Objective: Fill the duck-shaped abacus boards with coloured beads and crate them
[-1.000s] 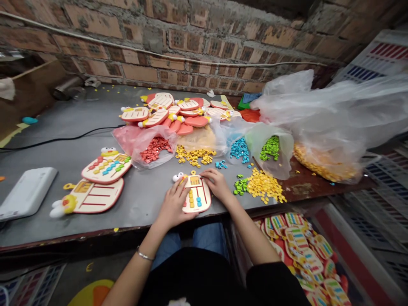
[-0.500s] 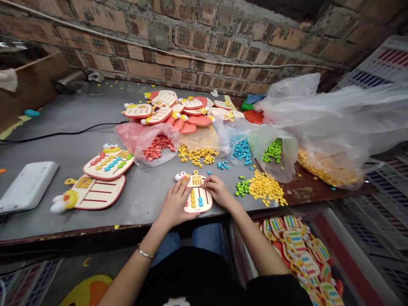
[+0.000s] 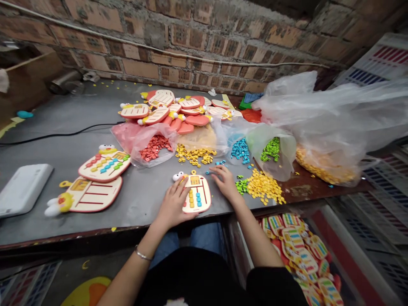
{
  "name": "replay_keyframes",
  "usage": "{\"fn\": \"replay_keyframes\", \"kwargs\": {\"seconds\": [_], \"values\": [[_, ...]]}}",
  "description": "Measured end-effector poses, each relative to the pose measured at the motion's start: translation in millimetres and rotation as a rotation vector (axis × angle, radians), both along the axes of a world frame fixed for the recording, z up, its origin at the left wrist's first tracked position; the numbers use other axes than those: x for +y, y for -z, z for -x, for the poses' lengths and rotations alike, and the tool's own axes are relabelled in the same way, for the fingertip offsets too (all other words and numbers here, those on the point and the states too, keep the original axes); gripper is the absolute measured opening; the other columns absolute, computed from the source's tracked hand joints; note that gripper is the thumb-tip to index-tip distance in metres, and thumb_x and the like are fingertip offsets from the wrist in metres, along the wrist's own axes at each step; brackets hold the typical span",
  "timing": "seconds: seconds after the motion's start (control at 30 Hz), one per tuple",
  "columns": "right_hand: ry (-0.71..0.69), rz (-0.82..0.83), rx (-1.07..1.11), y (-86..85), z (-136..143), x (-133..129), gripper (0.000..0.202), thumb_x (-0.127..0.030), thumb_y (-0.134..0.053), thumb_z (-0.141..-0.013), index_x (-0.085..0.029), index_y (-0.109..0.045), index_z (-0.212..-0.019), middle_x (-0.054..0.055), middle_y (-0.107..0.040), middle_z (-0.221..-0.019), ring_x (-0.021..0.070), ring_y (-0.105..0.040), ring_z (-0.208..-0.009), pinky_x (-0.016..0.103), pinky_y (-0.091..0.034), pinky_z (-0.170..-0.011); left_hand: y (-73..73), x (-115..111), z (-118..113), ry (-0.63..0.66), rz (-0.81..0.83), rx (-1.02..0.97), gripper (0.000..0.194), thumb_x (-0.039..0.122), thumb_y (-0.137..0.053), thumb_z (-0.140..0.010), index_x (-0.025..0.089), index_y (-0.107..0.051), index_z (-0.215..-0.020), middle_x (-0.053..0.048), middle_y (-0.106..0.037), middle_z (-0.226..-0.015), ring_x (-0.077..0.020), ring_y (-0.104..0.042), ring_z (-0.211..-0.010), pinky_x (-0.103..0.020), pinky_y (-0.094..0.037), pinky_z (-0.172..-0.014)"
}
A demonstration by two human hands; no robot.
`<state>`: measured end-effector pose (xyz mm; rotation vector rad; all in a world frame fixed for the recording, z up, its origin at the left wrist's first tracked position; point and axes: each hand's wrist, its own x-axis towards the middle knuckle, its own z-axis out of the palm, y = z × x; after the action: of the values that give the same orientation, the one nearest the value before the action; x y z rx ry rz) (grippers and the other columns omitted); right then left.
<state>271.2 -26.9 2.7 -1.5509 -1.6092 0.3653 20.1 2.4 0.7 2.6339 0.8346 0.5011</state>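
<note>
A cream slotted board point(image 3: 202, 192) with a duck-like head lies before me on the grey table. Yellow and blue beads sit in its slots, and its rightmost slot shows no beads. My left hand point(image 3: 174, 199) is closed on the board's left side, covering part of it. Beyond the board's upper right edge, my right hand point(image 3: 223, 180) has its fingertips at a small blue bead point(image 3: 208, 172). Loose blue beads point(image 3: 220, 162) lie just past it. Near my right wrist are piles of green beads point(image 3: 242, 186) and yellow beads point(image 3: 265, 186).
Bags of red beads point(image 3: 155, 146), blue beads point(image 3: 240, 151) and green beads point(image 3: 270, 148) stand behind. More boards point(image 3: 159, 114) are heaped farther back. Two boards point(image 3: 95, 196) and a white box point(image 3: 24, 188) lie left. A crate of filled boards point(image 3: 302, 250) is lower right.
My right hand has moved off the board, up and to the right, to the loose blue bead. Another blue bead shows in the board's slot. My left hand stays on the board.
</note>
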Motion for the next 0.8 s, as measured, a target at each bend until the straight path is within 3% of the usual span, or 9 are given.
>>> {"fn": "replay_keyframes", "kwargs": {"seconds": [0.17, 0.33, 0.47, 0.57, 0.8], "values": [[-0.067, 0.047, -0.093, 10.3, 1.7, 24.8, 0.015, -0.014, -0.057, -0.086, -0.019, -0.070, -0.089, 0.007, -0.063, -0.090, 0.0195, -0.059, -0.088, 0.037, -0.051, -0.082, 0.0, -0.4, -0.1, -0.007, 0.013, 0.002, 0.070, 0.050, -0.072, -0.065, 0.019, -0.051, -0.124, -0.015, -0.029, -0.154, -0.0351, -0.022, -0.142, -0.050, -0.035, -0.105], [-0.003, -0.040, 0.107, 0.8, 19.6, 9.1, 0.015, -0.024, -0.056, -0.089, -0.020, -0.067, -0.099, 0.007, -0.060, -0.099, 0.0182, -0.060, -0.088, 0.030, -0.054, -0.071, -0.1, -0.1, -0.1, -0.004, 0.012, 0.015, 0.072, 0.051, -0.072, -0.064, 0.016, -0.052, -0.124, -0.016, -0.028, -0.154, -0.0342, -0.022, -0.142, -0.049, -0.034, -0.106], [-0.067, -0.012, -0.144, 3.2, 24.6, 5.3, 0.011, -0.016, -0.057, -0.088, -0.020, -0.067, -0.090, 0.007, -0.062, -0.088, 0.0210, -0.057, -0.088, 0.037, -0.048, -0.081, 2.2, 0.6, 0.1, 0.001, 0.004, 0.015, 0.075, 0.051, -0.072, -0.065, 0.016, -0.050, -0.128, -0.016, -0.030, -0.153, -0.0355, -0.022, -0.142, -0.050, -0.034, -0.105], [-0.096, 0.007, -0.297, 3.6, 24.5, 7.5, 0.014, -0.011, -0.055, -0.087, -0.018, -0.066, -0.081, 0.007, -0.060, -0.083, 0.0219, -0.052, -0.085, 0.036, -0.046, -0.076, 2.8, 0.5, 0.2, 0.001, 0.006, 0.011, 0.076, 0.052, -0.072, -0.065, 0.018, -0.049, -0.129, -0.015, -0.030, -0.153, -0.0359, -0.022, -0.142, -0.051, -0.034, -0.106], [-0.256, 0.064, -0.220, -4.8, 29.0, -5.0, 0.015, -0.010, -0.056, -0.087, -0.018, -0.066, -0.079, 0.004, -0.056, -0.078, 0.0190, -0.051, -0.080, 0.031, -0.044, -0.072, 1.9, -0.3, -0.3, 0.006, -0.003, 0.023, 0.074, 0.052, -0.071, -0.066, 0.016, -0.050, -0.127, -0.015, -0.027, -0.155, -0.0344, -0.020, -0.143, -0.049, -0.033, -0.107]]}}
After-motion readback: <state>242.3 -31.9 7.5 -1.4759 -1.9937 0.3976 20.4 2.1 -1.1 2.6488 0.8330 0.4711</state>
